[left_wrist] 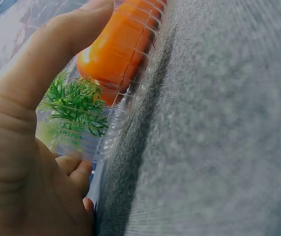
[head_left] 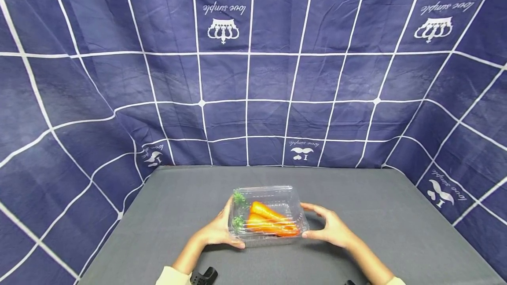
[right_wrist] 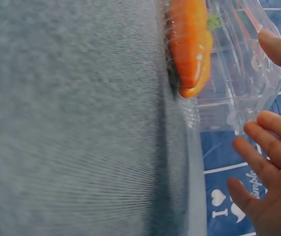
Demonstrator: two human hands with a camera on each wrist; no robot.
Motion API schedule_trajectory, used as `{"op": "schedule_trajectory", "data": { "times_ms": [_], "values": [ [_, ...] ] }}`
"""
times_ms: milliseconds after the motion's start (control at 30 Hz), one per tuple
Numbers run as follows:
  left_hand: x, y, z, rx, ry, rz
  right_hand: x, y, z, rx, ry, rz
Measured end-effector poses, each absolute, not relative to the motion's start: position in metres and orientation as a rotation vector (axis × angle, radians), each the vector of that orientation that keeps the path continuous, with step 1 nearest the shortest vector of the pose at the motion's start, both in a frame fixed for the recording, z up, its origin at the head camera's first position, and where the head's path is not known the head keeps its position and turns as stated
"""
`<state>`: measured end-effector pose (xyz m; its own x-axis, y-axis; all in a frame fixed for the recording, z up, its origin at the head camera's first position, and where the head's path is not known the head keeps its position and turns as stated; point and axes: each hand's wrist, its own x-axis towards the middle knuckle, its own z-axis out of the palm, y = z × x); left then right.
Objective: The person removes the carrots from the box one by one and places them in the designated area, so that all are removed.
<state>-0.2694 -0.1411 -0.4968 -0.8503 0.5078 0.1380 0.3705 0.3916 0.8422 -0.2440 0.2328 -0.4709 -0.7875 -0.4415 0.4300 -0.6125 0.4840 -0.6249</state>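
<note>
While gripping the clear container [head_left: 273, 195] of carrots [head_left: 271, 223] with the left hand [head_left: 218, 231], holds the right hand [head_left: 333, 229] loosely spread at the opposite end, possibly touching.

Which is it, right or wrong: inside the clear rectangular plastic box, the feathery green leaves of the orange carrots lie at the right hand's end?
Wrong: the feathery green leaves lie at the end by the left hand, as the head view shows.

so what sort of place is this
Probably a curtained-off tabletop recording spot, likely indoors: a grey table, blue grid-patterned cloth hung behind and on both sides, and a clear container of carrots.
</note>
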Motion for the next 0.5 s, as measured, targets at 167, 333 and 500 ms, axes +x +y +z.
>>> {"op": "schedule_trajectory", "data": {
  "times_ms": [167,333,500],
  "values": [
    [-0.269,-0.142,-0.497,0.823,2.505,1.467,-0.247,0.233,-0.461,0.932,-2.506,1.148],
    [-0.269,-0.143,-0.496,0.829,2.508,1.458,-0.251,0.230,-0.445,0.956,-2.477,1.171],
    [-0.267,-0.143,-0.495,0.751,2.541,1.419,-0.260,0.226,-0.429,0.964,-2.429,1.234]
  ]
}}
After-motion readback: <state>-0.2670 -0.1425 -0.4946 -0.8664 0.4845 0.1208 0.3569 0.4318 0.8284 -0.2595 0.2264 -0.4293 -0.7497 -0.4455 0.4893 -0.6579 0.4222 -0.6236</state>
